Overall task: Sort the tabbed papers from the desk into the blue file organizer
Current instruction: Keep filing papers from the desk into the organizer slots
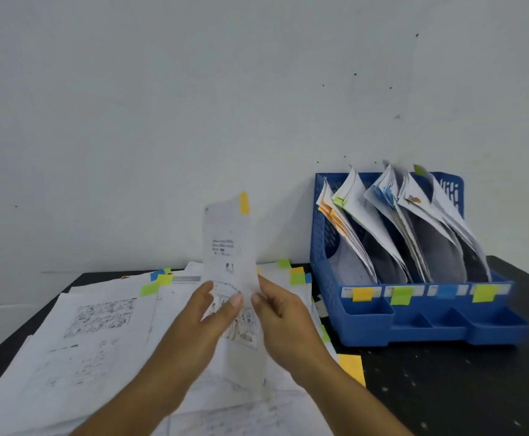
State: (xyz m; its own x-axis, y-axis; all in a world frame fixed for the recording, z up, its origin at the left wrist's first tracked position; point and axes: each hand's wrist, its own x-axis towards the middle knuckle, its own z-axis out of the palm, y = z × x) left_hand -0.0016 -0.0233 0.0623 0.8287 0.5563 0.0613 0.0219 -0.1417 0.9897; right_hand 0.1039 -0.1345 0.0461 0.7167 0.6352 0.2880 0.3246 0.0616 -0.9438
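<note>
While a good part of the sorting looks done, plenty remains. Blue file organizer (345, 313) stands on the right of the dark desk (445, 388), against the wall. Its upright slots already hold leaning sheaves of sheets. Coloured labels sit on its front rail: yellow, green, blue, yellow-green, left to right.

Left to do: loose papers (93, 335) lie spread and overlapping across the left and middle of the desk, with green, blue and yellow tabs showing at their far edges. Count not possible from here. One yellow sticky note (353, 366) lies on the desk just near of the organizer.

Sheet in hand: one tabbed paper (230, 247) is held upright above the pile, mid-scene, well left of the organizer. It is white, thin, printed with text and a drawing, slightly bowed, with a yellow tab (244, 202) at its top edge.

Left hand (213, 313) pinches the sheet's lower part, thumb in front. Right hand (275, 309) pinches its right edge likewise.

Judgement: the yellow tab suggests the leftmost, yellow-labelled slot, though the far-right label is close in hue.
</note>
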